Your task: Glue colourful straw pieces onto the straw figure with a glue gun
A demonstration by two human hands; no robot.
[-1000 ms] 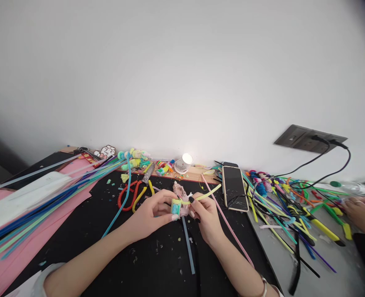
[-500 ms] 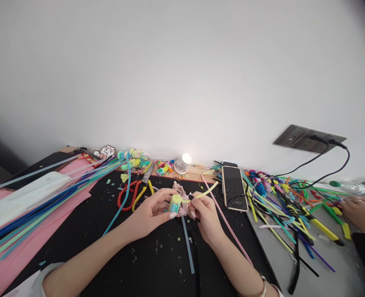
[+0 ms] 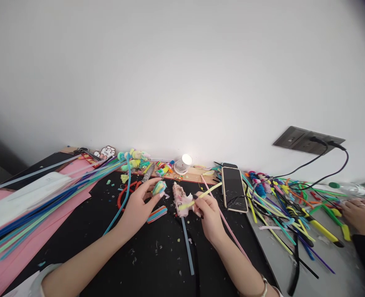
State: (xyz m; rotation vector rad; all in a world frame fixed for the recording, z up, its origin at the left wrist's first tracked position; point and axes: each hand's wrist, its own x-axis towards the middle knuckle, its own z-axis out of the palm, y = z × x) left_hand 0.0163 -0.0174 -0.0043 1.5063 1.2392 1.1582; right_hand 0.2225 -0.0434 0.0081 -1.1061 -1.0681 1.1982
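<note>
My left hand (image 3: 142,204) holds a small fuzzy yellow-and-blue piece (image 3: 159,188) between thumb and fingers. To the right, my right hand (image 3: 209,210) pinches a yellow pipe cleaner (image 3: 212,189), whose short end crosses in front of a pink glue gun (image 3: 178,193). The glue gun lies on the black tabletop between my hands, smudged and worn-looking. A blue-grey strip (image 3: 188,247) runs from below it toward me. Near my left fingertips lies a bundle of short orange and blue pipe cleaner pieces (image 3: 157,214).
Red-handled scissors (image 3: 124,198) lie partly hidden behind my left hand. Long pipe cleaners (image 3: 61,198) cover pink paper at left. A white cup (image 3: 183,163) stands by the wall. Right are a phone (image 3: 234,187), yellow-handled pliers (image 3: 321,229), cables and another person's hand (image 3: 360,214).
My left hand has moved left and up with the fuzzy piece, parting it from the yellow pipe cleaner. The right hand keeps the pipe cleaner. The glue gun and short bundle are now uncovered.
</note>
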